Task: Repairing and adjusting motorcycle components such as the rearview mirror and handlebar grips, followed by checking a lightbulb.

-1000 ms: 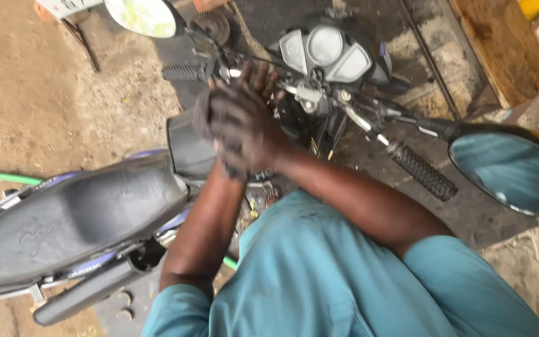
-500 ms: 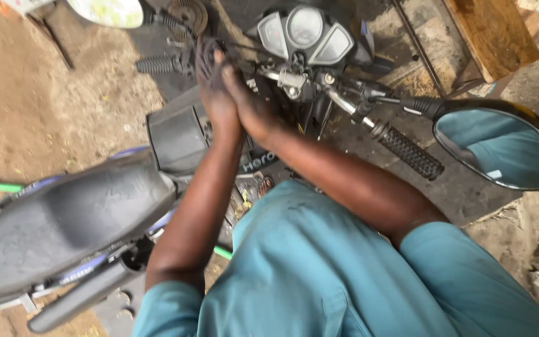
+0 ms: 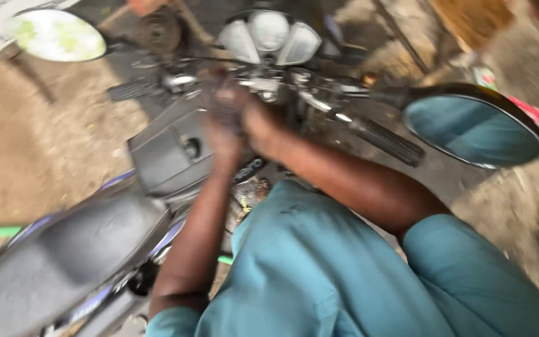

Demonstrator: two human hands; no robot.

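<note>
A: Though it's blurred, motorcycle (image 3: 95, 249) lies below both hands, handlebar (image 3: 357, 122) running left-right just beyond them.
B: Hands?
A: Left hand (image 3: 223, 125) & right hand (image 3: 260, 128) pressed together at bar centre; grip can't tell. Right sits nearer.

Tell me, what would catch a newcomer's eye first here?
Probably the two hands, left hand and right hand, pressed together at the middle of the motorcycle handlebar, just below the instrument dials. Next, the large round mirror at right and the dark seat at lower left.
</note>
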